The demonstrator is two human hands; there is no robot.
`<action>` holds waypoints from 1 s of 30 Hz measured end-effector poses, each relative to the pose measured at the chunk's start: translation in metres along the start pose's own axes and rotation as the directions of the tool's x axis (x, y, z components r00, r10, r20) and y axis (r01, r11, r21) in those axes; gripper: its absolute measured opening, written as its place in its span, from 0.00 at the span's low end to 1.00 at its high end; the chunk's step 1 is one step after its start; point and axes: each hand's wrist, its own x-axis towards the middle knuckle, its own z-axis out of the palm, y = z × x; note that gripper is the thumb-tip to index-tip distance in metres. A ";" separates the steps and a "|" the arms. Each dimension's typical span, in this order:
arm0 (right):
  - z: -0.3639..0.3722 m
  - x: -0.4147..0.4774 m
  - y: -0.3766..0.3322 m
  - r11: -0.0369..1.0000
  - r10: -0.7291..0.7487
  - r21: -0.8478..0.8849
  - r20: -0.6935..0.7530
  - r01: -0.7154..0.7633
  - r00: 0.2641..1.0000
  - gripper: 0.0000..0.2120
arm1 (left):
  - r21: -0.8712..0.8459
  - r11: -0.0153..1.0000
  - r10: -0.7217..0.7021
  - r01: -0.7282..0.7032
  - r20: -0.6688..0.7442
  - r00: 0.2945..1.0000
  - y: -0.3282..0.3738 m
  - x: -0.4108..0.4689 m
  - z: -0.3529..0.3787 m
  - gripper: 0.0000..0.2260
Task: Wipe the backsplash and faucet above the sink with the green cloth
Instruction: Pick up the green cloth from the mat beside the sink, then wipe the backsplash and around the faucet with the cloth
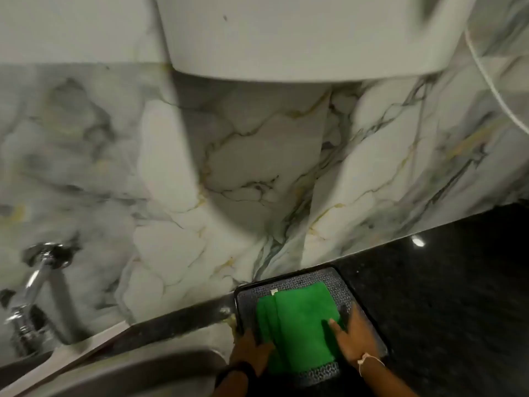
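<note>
Green cloth (297, 325): folded, lying flat on dark patterned tray (347, 285), lower centre of frame, on the counter just beside the sink. Not yet lifted.

Left hand (252, 349): at cloth's left edge, fingers spread and resting on or curling under the fold; full grasp cannot be told. Right hand (356, 339): laid flat on cloth's right side, fingers extended, unclenched, nothing gripped.

Risks, judged: tray sliding on polished counter if cloth is dragged rather than lifted; folded layers falling open when picked up by one edge, trailing into sink (120, 373); loose corner snagging on chrome faucet (37, 285) at lower left during wiping; white cord (486, 78) at upper right caught by a wide sweep.

Surface: black glossy speckled countertop (443, 296), right and lower right, light reflection showing. Backsplash (243, 167): white marble-look panel, grey and gold veining, filling centre. Steel sink rim, lower left. White wall-mounted unit (300, 32), top centre, casting shadow down the panel. Dim lighting; edges blurred.
</note>
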 end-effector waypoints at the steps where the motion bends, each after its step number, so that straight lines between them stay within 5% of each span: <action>1: 0.008 0.013 0.005 0.998 0.038 0.053 0.006 -0.039 0.999 0.41 | -0.031 0.999 -0.023 0.023 -0.002 1.000 0.003 0.014 0.009 0.24; 4: 0.021 0.036 0.003 0.980 0.093 0.169 0.083 -0.106 0.992 0.30 | -0.119 0.990 -0.069 0.071 0.026 0.997 0.016 0.035 0.020 0.19; 7: 0.035 0.050 -0.002 0.943 0.162 0.271 0.131 -0.193 0.978 0.25 | -0.148 0.981 -0.119 0.127 0.064 0.991 0.024 0.052 0.030 0.24; 10: 0.027 0.050 -0.014 0.808 0.237 0.461 0.315 -0.366 0.919 0.14 | -0.170 0.976 -0.129 0.136 0.054 0.990 0.025 0.057 0.034 0.22; 12: 0.012 0.040 -0.017 0.697 0.228 0.511 0.507 -0.504 0.831 0.19 | -0.169 0.977 -0.131 0.133 0.027 0.991 0.020 0.052 0.034 0.17; 15: 0.000 0.020 -0.019 0.539 0.172 0.596 0.613 -0.595 0.771 0.26 | -0.215 0.971 -0.102 0.100 0.002 0.995 0.008 0.039 0.023 0.23; 19: 0.005 -0.030 -0.042 0.654 0.160 0.602 0.481 -0.457 0.862 0.56 | -0.186 0.982 -0.047 0.029 -0.090 0.995 0.001 0.002 -0.018 0.23; 21: 0.003 -0.058 -0.066 0.635 0.151 0.657 0.411 -0.407 0.899 0.32 | -0.086 0.986 0.128 -0.141 -0.146 0.981 0.000 -0.027 -0.050 0.23; 24: 0.005 -0.093 -0.118 0.572 0.174 0.799 0.100 -0.184 0.980 0.15 | 0.212 0.866 0.496 -0.452 -0.262 0.828 -0.006 -0.075 -0.124 0.24; 26: 0.016 -0.133 -0.171 0.566 0.093 0.822 -0.141 0.064 0.986 0.13 | 0.480 0.666 0.742 -0.570 -0.356 0.568 -0.009 -0.103 -0.189 0.22; 28: 0.032 -0.174 -0.231 0.614 -0.017 0.751 -0.295 0.243 0.955 0.11 | 0.718 0.468 0.883 -0.516 -0.355 0.307 -0.003 -0.128 -0.264 0.20; 30: 0.055 -0.202 -0.287 0.633 -0.237 0.638 -0.380 0.439 0.894 0.09 | 0.875 0.338 0.940 -0.347 -0.292 0.177 0.008 -0.143 -0.338 0.22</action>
